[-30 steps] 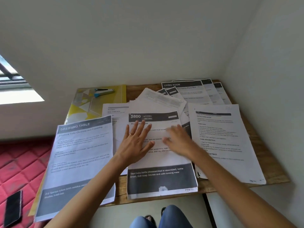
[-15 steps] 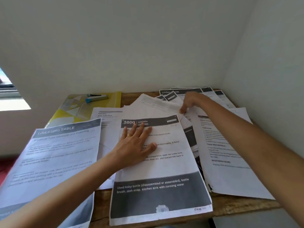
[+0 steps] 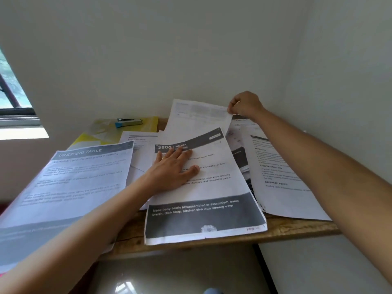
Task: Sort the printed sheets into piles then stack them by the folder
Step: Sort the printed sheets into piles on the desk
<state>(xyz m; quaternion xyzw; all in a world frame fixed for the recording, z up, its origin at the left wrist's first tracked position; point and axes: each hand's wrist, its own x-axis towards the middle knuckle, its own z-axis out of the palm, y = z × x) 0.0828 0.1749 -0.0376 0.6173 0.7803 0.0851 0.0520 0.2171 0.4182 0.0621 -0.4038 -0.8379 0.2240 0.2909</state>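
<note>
Pale walls (image 3: 191, 49) met in a corner behind a wooden table (image 3: 297, 229), with a window (image 3: 12, 92) at far left. Paper covered most of the tabletop in overlapping layers.

Largest in view, the DRESSING TABLE sheet (image 3: 74, 183) lay at left, its near end overhanging the table's front edge. At centre lay the KITCHEN sheet (image 3: 212, 187), with a dark band at its head and another at its near end, which passed just over the front edge. At right, a text sheet (image 3: 282, 187) with bold section headings lay flat, partly hidden by the right forearm (image 3: 318, 162). Between these two, dark-banded sheets (image 3: 239, 158) showed in a narrow strip; their number could not be told.

A lifted sheet (image 3: 197, 117) rose from behind the KITCHEN sheet, its far edge raised off the pile and standing before the wall. The yellow folder (image 3: 151, 124) lay at the back left of the table, its near part covered by a white sheet (image 3: 137, 149) and the DRESSING TABLE sheet.

The left hand (image 3: 174, 172) lay flat, fingers straight and spread, pressing on the upper half of the KITCHEN sheet. The right hand (image 3: 246, 103) pinched the top right corner of the lifted sheet with curled fingers. A blue-and-silver stapler (image 3: 128, 122) rested on the folder. A ring (image 3: 163, 158) showed on one finger of the left hand.
</note>
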